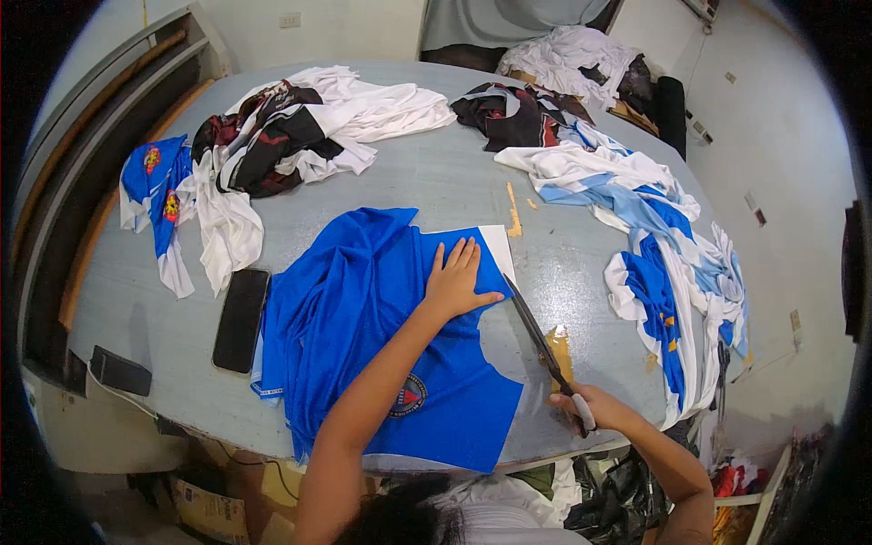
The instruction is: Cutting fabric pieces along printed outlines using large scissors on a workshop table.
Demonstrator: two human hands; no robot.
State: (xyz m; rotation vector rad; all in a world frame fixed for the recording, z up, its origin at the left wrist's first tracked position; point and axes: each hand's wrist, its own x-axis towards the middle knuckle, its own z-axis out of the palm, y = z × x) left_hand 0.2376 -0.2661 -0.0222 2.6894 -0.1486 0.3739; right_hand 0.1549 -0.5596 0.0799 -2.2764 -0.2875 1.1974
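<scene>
My left hand (454,282) lies spread on blue fabric (322,300), near its upper right corner. A white piece, paper or cloth (498,245), shows from under that corner. My right hand (590,409) grips long dark scissors (536,336), angled up-left, their tips at the right edge of the white piece. The fabric has a cut, curved right side and a round emblem (408,396) low down, partly behind my left forearm. A black phone (242,320) lies just left of the fabric, and brown tape scraps (510,209) lie on the grey table (436,173).
Fabric heaps lie on the table: blue-and-white (154,200), white-and-black (318,118), dark (504,118), and a long white-and-blue one (663,291) at right. A black object with a cable (120,371) sits at the left edge. More cloth (572,64) is piled behind the table.
</scene>
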